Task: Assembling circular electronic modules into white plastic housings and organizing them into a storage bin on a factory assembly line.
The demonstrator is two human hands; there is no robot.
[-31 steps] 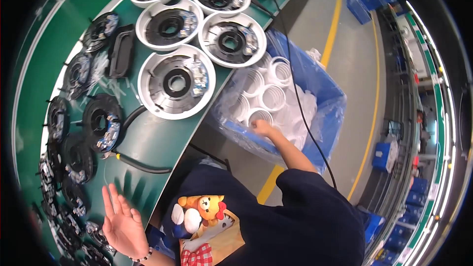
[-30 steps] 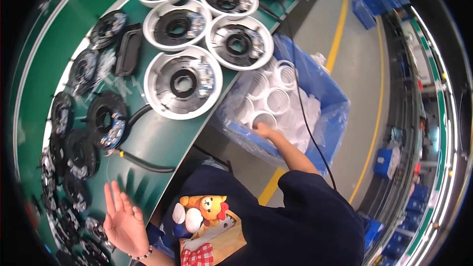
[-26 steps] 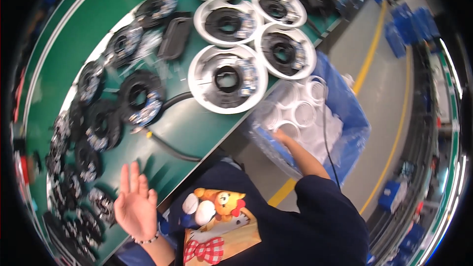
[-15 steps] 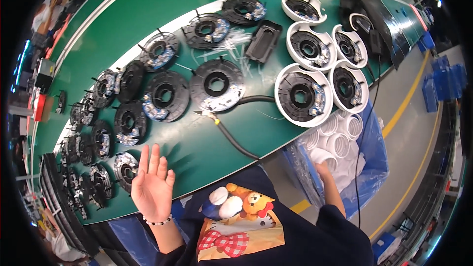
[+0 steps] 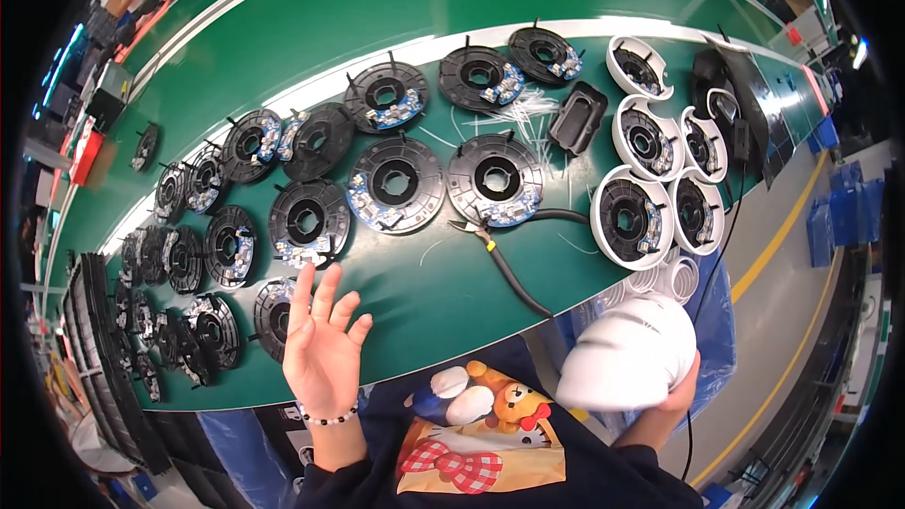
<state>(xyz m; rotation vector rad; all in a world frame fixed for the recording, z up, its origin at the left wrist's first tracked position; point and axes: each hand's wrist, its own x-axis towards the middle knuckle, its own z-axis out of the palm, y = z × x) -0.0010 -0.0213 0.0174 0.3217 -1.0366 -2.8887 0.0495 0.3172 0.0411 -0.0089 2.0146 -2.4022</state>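
Head view: right hand (image 5: 684, 388) grips a blurry rounded white plastic piece (image 5: 630, 356), left hand (image 5: 321, 366)'s open; right of the black-handled pliers (image 5: 506, 272), five white round shells (image 5: 596, 217) hold black discs (image 5: 612, 202), loads leftward still bare.

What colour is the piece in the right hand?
The piece in the right hand is white, seen best in the head view.

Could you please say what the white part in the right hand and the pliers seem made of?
The white part looks like smooth plastic, given its soft sheen. The pliers show silvery, probably metal tips and dark, dull handles, perhaps rubber or plastic.
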